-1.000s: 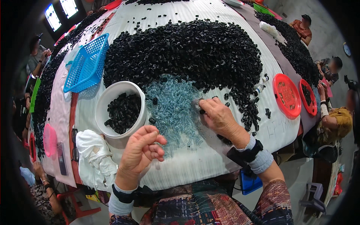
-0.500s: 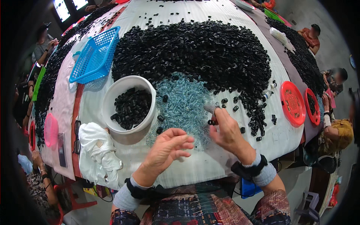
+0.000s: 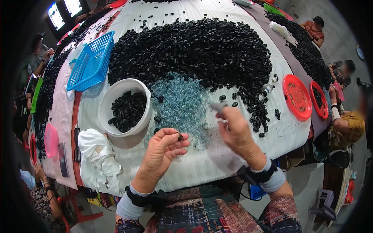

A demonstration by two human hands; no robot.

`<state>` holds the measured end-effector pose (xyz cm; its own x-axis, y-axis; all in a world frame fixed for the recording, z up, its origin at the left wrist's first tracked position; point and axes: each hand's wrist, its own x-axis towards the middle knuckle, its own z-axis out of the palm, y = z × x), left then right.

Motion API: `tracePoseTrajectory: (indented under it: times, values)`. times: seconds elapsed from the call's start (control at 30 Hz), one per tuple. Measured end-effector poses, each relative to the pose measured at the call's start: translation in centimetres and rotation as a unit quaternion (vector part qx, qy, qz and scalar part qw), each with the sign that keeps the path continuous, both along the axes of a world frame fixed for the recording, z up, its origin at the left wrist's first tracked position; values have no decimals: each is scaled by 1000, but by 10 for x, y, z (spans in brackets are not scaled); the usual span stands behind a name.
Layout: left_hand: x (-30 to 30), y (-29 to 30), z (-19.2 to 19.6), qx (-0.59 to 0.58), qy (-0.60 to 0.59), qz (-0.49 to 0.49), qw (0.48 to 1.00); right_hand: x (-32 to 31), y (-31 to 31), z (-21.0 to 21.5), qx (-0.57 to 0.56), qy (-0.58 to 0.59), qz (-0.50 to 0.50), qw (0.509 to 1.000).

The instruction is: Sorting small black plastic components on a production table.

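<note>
My left hand (image 3: 160,152) pinches a small black plastic part (image 3: 180,136) between thumb and forefinger, its other fingers curled loosely. To the right, my right hand (image 3: 237,131) is smeared by motion, with its fingers bent together. A greyish piece (image 3: 217,106) shows at its fingertips; I cannot make out whether it is held or worn. Beneath and between the hands spreads a heap of tiny clear bluish pieces (image 3: 176,99). Behind it lies a large mound of black plastic parts (image 3: 190,48). A white bucket (image 3: 145,116) left of the bluish heap holds more black parts (image 3: 129,110).
A blue plastic basket (image 3: 87,62) and a white cloth (image 3: 97,155) are on the left side. Pink (image 3: 50,140) and red plastic trays (image 3: 297,97) lie farther out. Small bottles (image 3: 268,90) stand right of the mound. Other people work at neighbouring tables.
My left hand, earlier blurred and apparently holding nothing, now pinches a black part. My right hand has moved slightly, and the black part seen at its fingers no longer shows there. The view has shifted a little.
</note>
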<state>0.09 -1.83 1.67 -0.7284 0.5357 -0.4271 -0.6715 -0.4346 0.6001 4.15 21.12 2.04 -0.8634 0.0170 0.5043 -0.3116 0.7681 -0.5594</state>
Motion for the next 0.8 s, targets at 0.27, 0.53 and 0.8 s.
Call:
tracePoseTrajectory:
  times: [0.27,0.53,0.8]
  values:
    - [-2,-4,-5,-4,0,-38,999,5,27,-5,58,-81,-5,995]
    - [-2,-9,-12,-13,10,-62,998,-27,21,-13,86,-59,18,994]
    - [-3,-9,-15,4,-13,-82,997,-44,18,-25,165,-56,34,984]
